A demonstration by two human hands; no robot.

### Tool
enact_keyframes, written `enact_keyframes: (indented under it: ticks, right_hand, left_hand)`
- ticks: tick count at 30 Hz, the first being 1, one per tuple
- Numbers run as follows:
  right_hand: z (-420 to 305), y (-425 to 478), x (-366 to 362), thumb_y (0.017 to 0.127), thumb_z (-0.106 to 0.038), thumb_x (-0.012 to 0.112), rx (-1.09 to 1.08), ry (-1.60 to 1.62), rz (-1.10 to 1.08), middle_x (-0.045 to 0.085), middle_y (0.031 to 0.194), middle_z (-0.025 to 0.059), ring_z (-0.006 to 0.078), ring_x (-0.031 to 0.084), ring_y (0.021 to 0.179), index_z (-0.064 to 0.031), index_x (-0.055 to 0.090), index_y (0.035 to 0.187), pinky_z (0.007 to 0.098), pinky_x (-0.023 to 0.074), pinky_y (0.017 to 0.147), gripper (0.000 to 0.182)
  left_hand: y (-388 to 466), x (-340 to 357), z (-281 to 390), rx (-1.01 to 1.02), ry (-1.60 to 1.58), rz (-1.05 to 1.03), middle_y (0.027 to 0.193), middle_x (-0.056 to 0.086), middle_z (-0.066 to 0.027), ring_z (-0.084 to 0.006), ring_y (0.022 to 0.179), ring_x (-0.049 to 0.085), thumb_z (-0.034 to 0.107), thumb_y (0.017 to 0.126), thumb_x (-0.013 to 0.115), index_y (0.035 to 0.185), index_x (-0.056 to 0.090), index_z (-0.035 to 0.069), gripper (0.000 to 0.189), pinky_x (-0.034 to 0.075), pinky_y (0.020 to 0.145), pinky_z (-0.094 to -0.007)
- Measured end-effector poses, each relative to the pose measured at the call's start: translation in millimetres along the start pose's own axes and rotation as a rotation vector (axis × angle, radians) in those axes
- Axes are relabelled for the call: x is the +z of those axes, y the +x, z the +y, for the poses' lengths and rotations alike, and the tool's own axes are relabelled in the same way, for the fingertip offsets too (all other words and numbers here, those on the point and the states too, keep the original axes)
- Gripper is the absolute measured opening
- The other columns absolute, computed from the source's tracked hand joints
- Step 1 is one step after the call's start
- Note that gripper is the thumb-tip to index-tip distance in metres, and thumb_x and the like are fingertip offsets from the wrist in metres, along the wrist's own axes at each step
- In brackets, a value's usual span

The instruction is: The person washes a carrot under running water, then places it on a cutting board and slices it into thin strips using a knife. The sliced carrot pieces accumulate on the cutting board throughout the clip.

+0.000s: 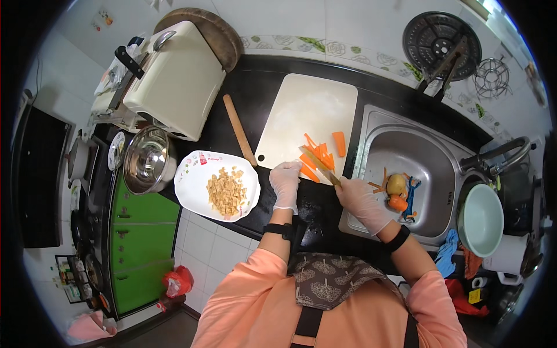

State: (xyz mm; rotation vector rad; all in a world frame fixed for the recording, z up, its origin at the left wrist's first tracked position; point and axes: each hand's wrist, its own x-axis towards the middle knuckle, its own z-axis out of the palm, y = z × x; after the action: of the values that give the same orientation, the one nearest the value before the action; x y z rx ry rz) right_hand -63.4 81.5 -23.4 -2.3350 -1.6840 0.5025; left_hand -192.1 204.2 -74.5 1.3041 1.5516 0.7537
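My right hand point(363, 204), in a clear glove, grips a kitchen knife point(324, 167). Its blade slants over the orange carrot pieces point(321, 153) on the white cutting board point(311, 104). At the board's near edge rests my gloved left hand point(285, 182), fingers curled, with the fingertips beside the blade and the carrot strips; whether they pinch anything is hidden. A thicker carrot chunk point(339, 144) lies apart at the board's right side.
Left of the board are a wooden rolling pin point(240, 130), a white plate point(187, 182) of diced tan food point(226, 191) and a steel bowl point(148, 161). The sink point(431, 152) at right holds a potato point(396, 185), a carrot piece point(397, 202) and a blue peeler point(411, 200).
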Motion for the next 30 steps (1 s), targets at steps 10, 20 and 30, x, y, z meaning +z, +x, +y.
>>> enact_keyframes:
  ticks: [10, 20, 30]
  right_hand:
    - [1.4, 4.9, 11.0, 0.081, -0.019, 0.047, -0.028, -0.041, 0.024, 0.056, 0.061, 0.0189, 0.0351, 0.058, 0.06, -0.0015, 0.054, 0.075, 0.0444, 0.0468, 0.056, 0.019]
    - [0.3, 10.8, 13.3, 0.079, -0.012, 0.046, -0.033, -0.054, -0.006, 0.058, 0.066, 0.0185, 0.0321, 0.06, 0.066, -0.0018, 0.056, 0.072, 0.0409, 0.0483, 0.059, 0.016]
    - [-4.9, 10.4, 4.4, 0.08, -0.013, 0.046, -0.03, -0.046, 0.004, 0.058, 0.064, 0.0178, 0.0331, 0.06, 0.065, -0.0018, 0.055, 0.073, 0.0414, 0.048, 0.059, 0.016]
  left_hand:
    - [12.6, 10.7, -11.5, 0.019, 0.094, 0.027, 0.061, 0.062, -0.0098, -0.0184, 0.057, 0.06, 0.025, 0.067, 0.068, 0.069, 0.066, 0.003, 0.022, 0.047, 0.059, -0.0284]
    - [12.4, 5.9, 1.5, -0.061, 0.097, -0.041, 0.054, 0.06, -0.0068, -0.0154, 0.048, 0.057, 0.022, 0.067, 0.068, 0.063, 0.065, 0.003, 0.019, 0.045, 0.053, -0.0261]
    - [16.2, 5.0, 3.1, -0.086, 0.043, -0.069, 0.051, 0.058, -0.0051, -0.0127, 0.045, 0.054, 0.019, 0.067, 0.068, 0.061, 0.064, 0.002, 0.018, 0.044, 0.049, -0.0253]
